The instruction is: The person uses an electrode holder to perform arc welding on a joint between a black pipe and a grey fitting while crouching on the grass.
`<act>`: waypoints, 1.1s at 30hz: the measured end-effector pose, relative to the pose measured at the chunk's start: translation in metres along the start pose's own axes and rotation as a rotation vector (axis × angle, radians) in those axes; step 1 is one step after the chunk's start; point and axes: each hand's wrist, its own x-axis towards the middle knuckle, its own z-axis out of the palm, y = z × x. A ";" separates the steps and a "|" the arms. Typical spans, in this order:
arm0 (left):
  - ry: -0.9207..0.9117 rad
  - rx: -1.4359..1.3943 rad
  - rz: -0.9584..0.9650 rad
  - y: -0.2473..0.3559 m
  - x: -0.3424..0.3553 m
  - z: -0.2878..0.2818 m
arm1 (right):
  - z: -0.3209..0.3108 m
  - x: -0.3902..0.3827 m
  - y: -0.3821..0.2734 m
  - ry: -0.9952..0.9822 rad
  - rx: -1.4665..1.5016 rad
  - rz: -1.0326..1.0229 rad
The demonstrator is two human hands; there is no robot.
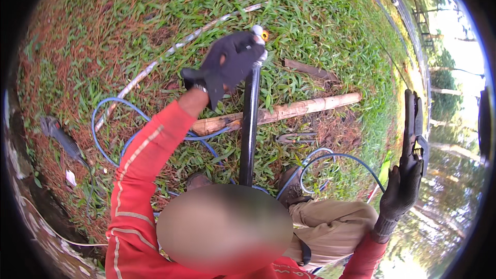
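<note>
My left hand (pixel 230 62), in a dark glove, is closed at the top end of a black metal pipe (pixel 250 124). A silver rounded fitting (pixel 257 30) and a small orange-yellow ring (pixel 265 35) show beside its fingers. The pipe runs toward me until a blurred patch hides its lower end. Out at the right, my gloved right hand (pixel 400 188) grips a black spring-loaded clamp (pixel 411 124) by its handle, well apart from the pipe. A spring shows between the clamp's parts. A blue cable (pixel 341 156) leads up to that hand.
Behind the pipe lies a bamboo pole (pixel 315 107) on the grass. Tongs (pixel 297 138) rest near my boot (pixel 292 183). A flat brown strip (pixel 310 70) and a long whitish pole (pixel 181 44) lie farther off. An angle grinder (pixel 63 138) is at the left, near blue cable loops (pixel 106 101).
</note>
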 end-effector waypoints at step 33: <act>-0.200 0.689 -0.315 -0.111 0.182 0.029 | -0.036 -0.033 0.042 0.077 0.597 0.577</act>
